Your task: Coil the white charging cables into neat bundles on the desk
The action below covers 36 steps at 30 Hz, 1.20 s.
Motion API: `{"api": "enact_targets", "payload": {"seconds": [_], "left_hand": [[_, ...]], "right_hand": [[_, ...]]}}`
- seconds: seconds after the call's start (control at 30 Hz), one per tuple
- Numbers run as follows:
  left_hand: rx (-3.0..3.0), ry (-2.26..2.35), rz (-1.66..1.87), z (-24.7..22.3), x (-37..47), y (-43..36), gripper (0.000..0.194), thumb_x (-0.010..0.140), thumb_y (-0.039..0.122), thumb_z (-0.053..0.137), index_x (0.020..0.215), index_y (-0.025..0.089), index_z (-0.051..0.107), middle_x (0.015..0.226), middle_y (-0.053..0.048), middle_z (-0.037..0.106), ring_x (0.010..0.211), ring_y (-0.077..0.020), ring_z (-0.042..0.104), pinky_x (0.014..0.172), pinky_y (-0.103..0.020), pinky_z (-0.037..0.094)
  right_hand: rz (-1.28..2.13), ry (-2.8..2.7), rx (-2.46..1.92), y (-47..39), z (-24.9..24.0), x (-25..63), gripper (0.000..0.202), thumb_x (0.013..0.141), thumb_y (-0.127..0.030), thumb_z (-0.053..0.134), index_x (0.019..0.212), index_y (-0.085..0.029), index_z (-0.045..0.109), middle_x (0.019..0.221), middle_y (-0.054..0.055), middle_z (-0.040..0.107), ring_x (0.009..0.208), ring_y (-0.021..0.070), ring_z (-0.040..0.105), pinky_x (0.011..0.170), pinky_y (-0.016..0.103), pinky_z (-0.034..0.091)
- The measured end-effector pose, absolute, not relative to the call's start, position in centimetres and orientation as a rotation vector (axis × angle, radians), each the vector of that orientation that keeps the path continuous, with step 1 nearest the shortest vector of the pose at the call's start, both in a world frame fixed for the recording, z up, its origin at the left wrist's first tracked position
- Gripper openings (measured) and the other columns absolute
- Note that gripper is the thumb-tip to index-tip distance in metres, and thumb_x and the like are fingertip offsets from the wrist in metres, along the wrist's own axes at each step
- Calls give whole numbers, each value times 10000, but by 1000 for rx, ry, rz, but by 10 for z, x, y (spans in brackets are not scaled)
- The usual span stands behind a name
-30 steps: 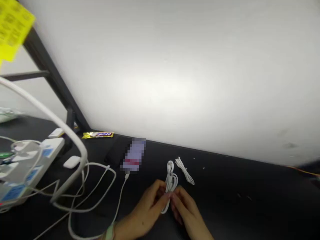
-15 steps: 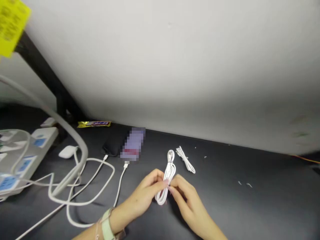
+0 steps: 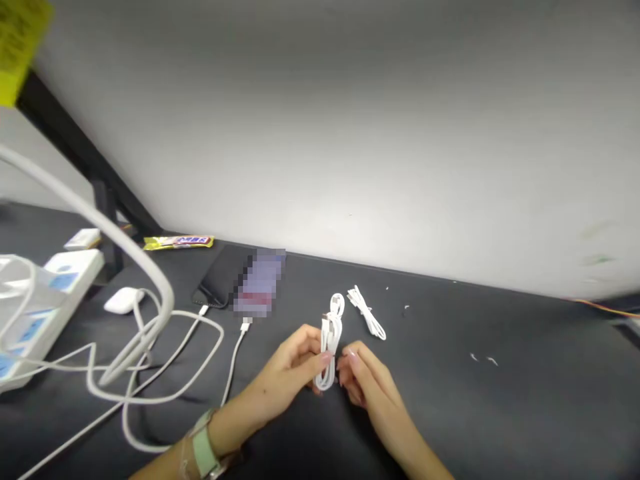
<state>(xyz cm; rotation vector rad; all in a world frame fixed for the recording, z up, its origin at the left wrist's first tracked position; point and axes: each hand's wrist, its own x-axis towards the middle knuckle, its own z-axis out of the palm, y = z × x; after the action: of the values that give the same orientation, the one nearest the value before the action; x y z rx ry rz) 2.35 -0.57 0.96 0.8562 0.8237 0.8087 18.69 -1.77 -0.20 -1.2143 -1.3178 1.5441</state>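
Note:
My left hand is closed on a coiled white charging cable, thumb across its lower loops. The cable is folded into a long bundle that tilts slightly to the right, with its metal plug ends showing near the top. Just right of it is my right hand, fingers curled and thumb pressed to the forefinger; whether anything small is pinched there is hidden. A second, smaller white cable bundle lies on the desk beyond my hands.
On the left, a white power strip and loose white cords spread over the black desk. Two phones, one dark, one pixelated, lie near a yellow snack wrapper. White scraps lie right.
My right fingers have come off the cable bundle and curled in beside it. The bundle has turned a little in my left hand, exposing a plug. The camera view has shifted slightly.

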Motion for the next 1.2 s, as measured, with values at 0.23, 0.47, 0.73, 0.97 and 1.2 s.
{"api": "enact_targets", "payload": {"seconds": [0.23, 0.47, 0.73, 0.97, 1.2], "left_hand": [[815, 835, 787, 9, 24, -5, 283, 763, 377, 669, 873, 162, 520, 713, 13, 567, 604, -96, 541, 565, -221, 418], [527, 780, 651, 9, 18, -4, 240, 782, 374, 639, 835, 159, 549, 591, 26, 543, 486, -103, 545, 475, -216, 414], [432, 689, 653, 10, 17, -7, 213, 815, 353, 606, 886, 167, 531, 690, 18, 572, 534, -103, 580, 473, -201, 401], [804, 831, 790, 12, 24, -8, 296, 799, 389, 629, 930, 173, 476, 724, -9, 615, 640, -114, 572, 580, -227, 401], [892, 838, 831, 12, 26, -9, 302, 800, 402, 619, 925, 175, 464, 712, 5, 579, 605, -95, 509, 573, -230, 400]], "right_hand": [[1577, -1272, -1148, -21, -4, 181, 314, 928, -440, 424, 733, -194, 434, 579, -67, 344, 463, 71, 281, 422, 193, 241], [600, -2073, -983, -15, 7, 193, 199, 906, -93, 393, 943, -182, 567, 829, 53, 581, 726, 150, 560, 640, 249, 452], [395, -2105, -952, -12, 6, 198, 256, 870, -46, 453, 1046, -168, 593, 901, 83, 619, 777, 172, 583, 662, 270, 478], [1265, -1529, -1202, -18, 7, 189, 202, 922, -335, 470, 821, -185, 560, 669, -5, 542, 548, 106, 492, 496, 213, 390], [1603, -1179, -1221, -15, -1, 187, 319, 855, -481, 542, 755, -181, 500, 495, -87, 365, 413, 58, 277, 398, 195, 197]]}}
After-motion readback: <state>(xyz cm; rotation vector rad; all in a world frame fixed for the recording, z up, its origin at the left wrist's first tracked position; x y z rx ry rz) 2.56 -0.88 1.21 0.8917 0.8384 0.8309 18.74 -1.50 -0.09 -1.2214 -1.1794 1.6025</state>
